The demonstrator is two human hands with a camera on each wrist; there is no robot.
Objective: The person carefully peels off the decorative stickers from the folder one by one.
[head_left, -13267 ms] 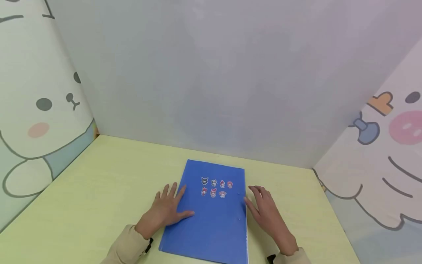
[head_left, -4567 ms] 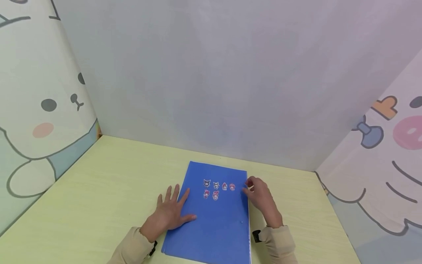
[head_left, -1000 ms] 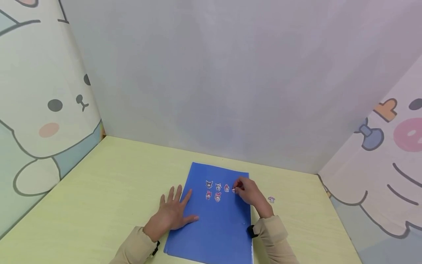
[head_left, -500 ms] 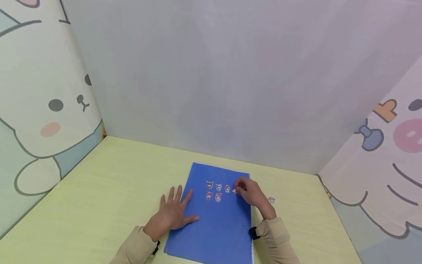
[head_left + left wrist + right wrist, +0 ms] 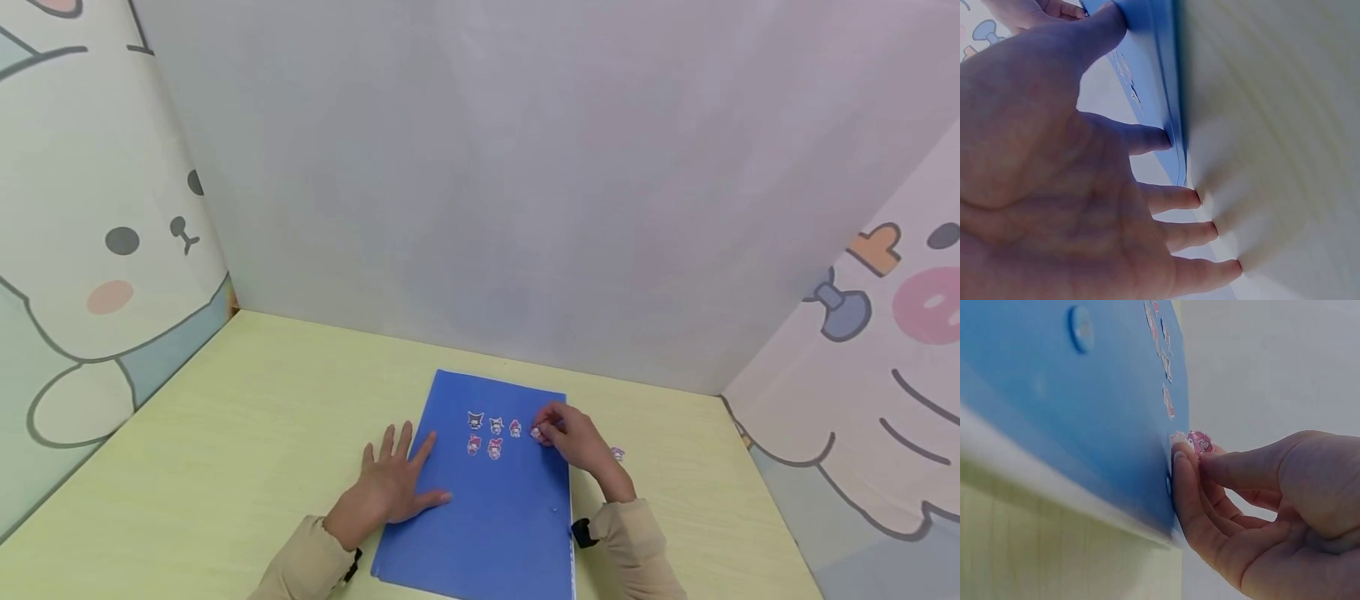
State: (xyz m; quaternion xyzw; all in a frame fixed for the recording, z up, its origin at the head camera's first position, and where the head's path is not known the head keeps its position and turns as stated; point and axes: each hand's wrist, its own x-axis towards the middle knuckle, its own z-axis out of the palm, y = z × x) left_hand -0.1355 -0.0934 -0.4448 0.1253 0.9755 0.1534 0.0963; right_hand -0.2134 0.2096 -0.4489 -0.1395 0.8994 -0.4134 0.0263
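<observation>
Sticker (image 5: 537,433) now lifted off folder (image 5: 487,517) (pinched by right hand (image 5: 573,442)); left hand (image 5: 390,487) flat.

Bare desk (image 5: 247,433) lies open left of the blue folder (image 5: 487,517). Panel walls (image 5: 480,208) close three sides. A loose sticker (image 5: 617,454) sits on the right strip.

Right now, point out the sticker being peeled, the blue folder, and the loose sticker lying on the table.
Sticker being peeled (image 5: 1200,442), right wrist view, its pink face above the pinching fingers.
Blue folder (image 5: 495,517), head view, bare cover near the middle.
Loose sticker (image 5: 617,453), head view, its centre, on the table.
</observation>
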